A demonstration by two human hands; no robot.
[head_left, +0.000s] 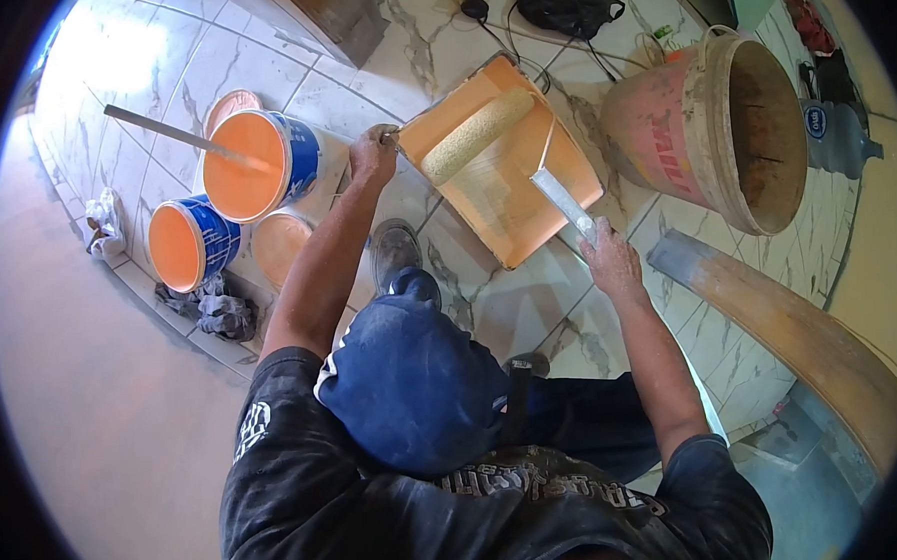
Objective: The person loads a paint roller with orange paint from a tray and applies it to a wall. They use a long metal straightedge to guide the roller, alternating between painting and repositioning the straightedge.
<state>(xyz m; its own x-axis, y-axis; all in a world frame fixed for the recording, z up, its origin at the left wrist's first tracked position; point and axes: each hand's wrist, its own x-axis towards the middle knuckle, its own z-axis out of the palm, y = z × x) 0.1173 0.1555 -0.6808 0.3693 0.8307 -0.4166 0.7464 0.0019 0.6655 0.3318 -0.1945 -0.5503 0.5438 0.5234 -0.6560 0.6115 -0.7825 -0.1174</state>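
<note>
My left hand (373,155) is closed on the left corner of an orange-coated paint tray (511,227). My right hand (611,260) grips the lower end of a paint roller's pale, flat-sided handle. The fluffy cream sleeve of the paint roller (477,135) lies slanted across the upper part of the tray, touching its inside. A thin wire frame links the sleeve to the handle. Left of my left hand stands a larger blue-and-white bucket (301,158) of orange paint, with a flat stick (162,126) standing tilted in it.
A smaller bucket (216,230) of orange paint and a round lid (282,245) are on the left, near a dark rag (220,312). A big dirty bucket (652,136) leans at the right beside a water bottle (843,138). A long board (770,316) lies below it. Cables and a black bag (567,10) are behind.
</note>
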